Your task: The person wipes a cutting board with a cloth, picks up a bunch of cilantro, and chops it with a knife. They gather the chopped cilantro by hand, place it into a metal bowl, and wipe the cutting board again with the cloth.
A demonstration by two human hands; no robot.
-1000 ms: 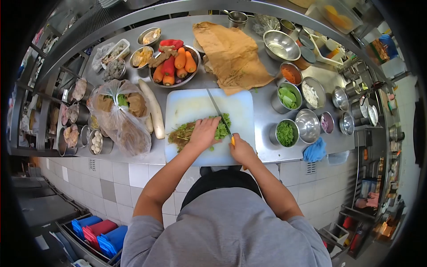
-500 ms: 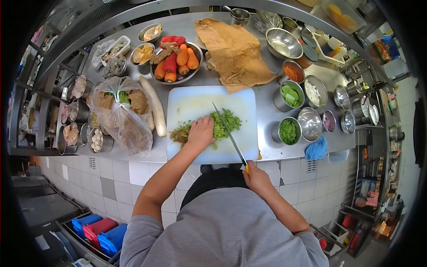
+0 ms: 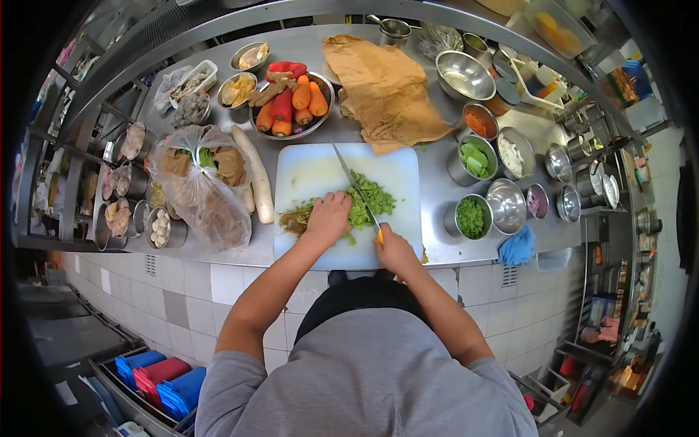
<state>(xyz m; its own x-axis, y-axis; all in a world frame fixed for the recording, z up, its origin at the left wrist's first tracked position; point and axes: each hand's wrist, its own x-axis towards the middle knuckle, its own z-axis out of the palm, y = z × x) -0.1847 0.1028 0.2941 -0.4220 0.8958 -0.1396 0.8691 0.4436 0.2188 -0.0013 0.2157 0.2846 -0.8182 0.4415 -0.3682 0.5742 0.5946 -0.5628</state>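
Note:
My left hand (image 3: pixel 328 216) presses down on a bunch of green herbs (image 3: pixel 368 201) with their roots pointing left, on a white cutting board (image 3: pixel 313 173). My right hand (image 3: pixel 395 250) grips the yellow handle of a long knife (image 3: pixel 354 186). The blade lies across the leafy end of the herbs, just right of my left fingers, tip pointing away from me.
A steel counter holds a bowl of carrots and red peppers (image 3: pixel 291 105), a white radish (image 3: pixel 253 173), a plastic bag of produce (image 3: pixel 198 186), brown paper (image 3: pixel 384 87), several steel bowls and tins (image 3: pixel 507 205) at right, and a blue cloth (image 3: pixel 517 246).
My right hand had drawn the knife back toward me off the board's edge; now it has pushed forward again, with the blade across the herbs. My left hand stayed on the bunch.

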